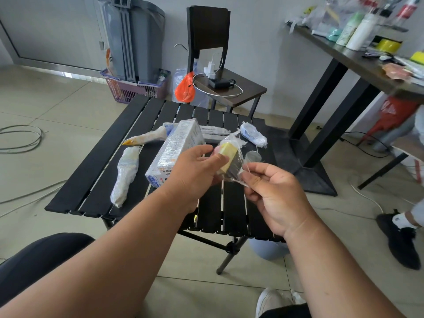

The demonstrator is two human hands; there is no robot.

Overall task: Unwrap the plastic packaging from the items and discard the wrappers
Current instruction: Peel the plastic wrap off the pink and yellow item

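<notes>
left hand [197, 168] grips my yellow block [227, 157], half-wrapped | right hand [273, 191] pinches the loose film [238, 173] just beside it | risk: thin film tears short, leaving scraps clinging | wrapped box [174, 150] beyond my left knuckles

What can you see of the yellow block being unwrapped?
The small pale-yellow rectangular block, foam-like with a pinkish side, is held tilted above the black slatted table. The left hand grips it, thumb across its face. Clear plastic film loosely covers it, partly peeled; the right hand pinches the film's loose end.
</notes>
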